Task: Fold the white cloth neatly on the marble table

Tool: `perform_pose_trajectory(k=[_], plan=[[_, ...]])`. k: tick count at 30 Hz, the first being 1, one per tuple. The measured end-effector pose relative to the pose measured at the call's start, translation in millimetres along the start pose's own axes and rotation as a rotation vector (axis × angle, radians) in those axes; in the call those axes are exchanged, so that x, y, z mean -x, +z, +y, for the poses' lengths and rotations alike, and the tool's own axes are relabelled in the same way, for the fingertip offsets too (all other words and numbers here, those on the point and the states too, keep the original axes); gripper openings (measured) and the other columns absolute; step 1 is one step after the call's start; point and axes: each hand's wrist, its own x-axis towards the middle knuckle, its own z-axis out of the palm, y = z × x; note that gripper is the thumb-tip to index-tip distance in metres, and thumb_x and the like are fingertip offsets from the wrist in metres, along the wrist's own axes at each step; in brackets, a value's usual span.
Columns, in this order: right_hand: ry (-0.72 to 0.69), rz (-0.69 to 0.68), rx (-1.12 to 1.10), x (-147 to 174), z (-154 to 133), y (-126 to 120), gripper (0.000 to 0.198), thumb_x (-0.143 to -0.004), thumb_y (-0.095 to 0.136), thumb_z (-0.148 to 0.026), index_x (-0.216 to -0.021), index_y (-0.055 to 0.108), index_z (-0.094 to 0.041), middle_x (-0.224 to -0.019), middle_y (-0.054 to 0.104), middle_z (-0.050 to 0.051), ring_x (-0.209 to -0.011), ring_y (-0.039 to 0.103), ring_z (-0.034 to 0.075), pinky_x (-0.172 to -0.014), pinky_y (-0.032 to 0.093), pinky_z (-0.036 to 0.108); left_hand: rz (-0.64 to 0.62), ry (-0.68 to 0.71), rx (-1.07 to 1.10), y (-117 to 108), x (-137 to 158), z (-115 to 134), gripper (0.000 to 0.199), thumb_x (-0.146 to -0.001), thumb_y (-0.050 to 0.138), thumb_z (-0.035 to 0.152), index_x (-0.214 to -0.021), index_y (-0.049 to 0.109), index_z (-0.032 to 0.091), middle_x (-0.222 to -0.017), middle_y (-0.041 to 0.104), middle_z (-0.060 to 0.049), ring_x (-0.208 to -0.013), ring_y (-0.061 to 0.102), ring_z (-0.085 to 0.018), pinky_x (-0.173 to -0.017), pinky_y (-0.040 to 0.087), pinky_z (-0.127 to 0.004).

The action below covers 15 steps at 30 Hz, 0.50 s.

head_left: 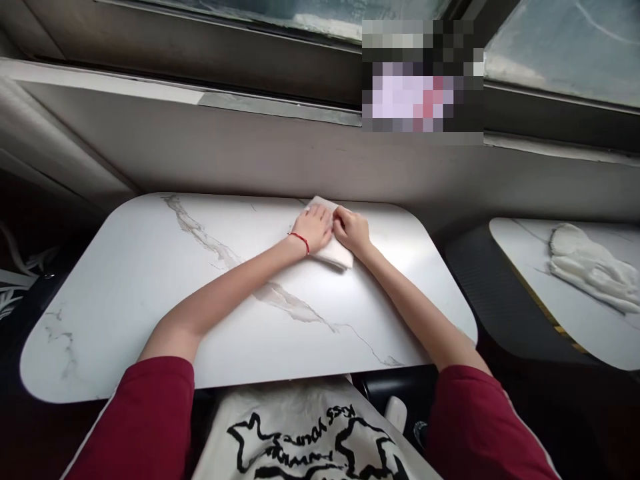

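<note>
Two marbled worktops (240,227); on the nearer, one folded cloth (340,255): left hand (315,227) pressed flat on it, right hand (353,230) curled, its grip unclear, both arms (225,290) stretched forward.

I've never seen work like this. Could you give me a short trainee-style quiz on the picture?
1. Multiple choice: on which wrist is the red bracelet?
A) left
B) right
C) both

2. True or false: the table under the arms has sharp, square corners.

3. Open: what lies under the left hand, and how is the right hand shaped?

Key:
1. A.
2. False; the corners are rounded.
3. A folded white cloth; the right hand is curled, close beside the left.
</note>
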Motion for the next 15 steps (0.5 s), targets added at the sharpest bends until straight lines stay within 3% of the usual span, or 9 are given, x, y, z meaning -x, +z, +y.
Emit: perform_pose_trajectory(k=[3,6,15], plan=[[0.087,0.007,0.043,-38.4,-26.2,20.5,0.022,-0.087,0.039,-0.022,-0.09,0.061,-0.02,-0.09,0.075,0.012,-0.073,0.06,0.024,-0.066,0.032,0.032,0.018,-0.091,-0.015,-1.5,-11.3,-39.3,0.045,-0.099,0.038,0.025,-0.137,0.051,0.003,-0.141,0.055,-0.021,-0.131,0.049,-0.031,-0.109,0.037,-0.041],[0.113,-0.005,0.062,-58.7,-40.6,31.0,0.022,-0.089,0.041,-0.022,-0.09,0.063,-0.019,-0.089,0.075,0.012,-0.073,0.06,0.024,-0.065,0.029,0.031,-0.004,-0.105,-0.031,-4.6,-17.0,-58.6,0.044,-0.099,0.035,0.021,-0.135,0.052,0.005,-0.138,0.057,-0.019,-0.127,0.053,-0.03,-0.105,0.04,-0.039],[0.085,0.005,0.038,-58.9,-33.9,33.3,0.024,-0.091,0.039,-0.021,-0.092,0.063,-0.019,-0.092,0.076,0.011,-0.079,0.063,0.026,-0.068,0.032,0.032,0.06,-0.137,-0.079,3.1,-17.6,-50.7,0.039,-0.098,0.034,0.02,-0.129,0.054,0.008,-0.135,0.058,-0.02,-0.124,0.052,-0.032,-0.103,0.039,-0.042]])
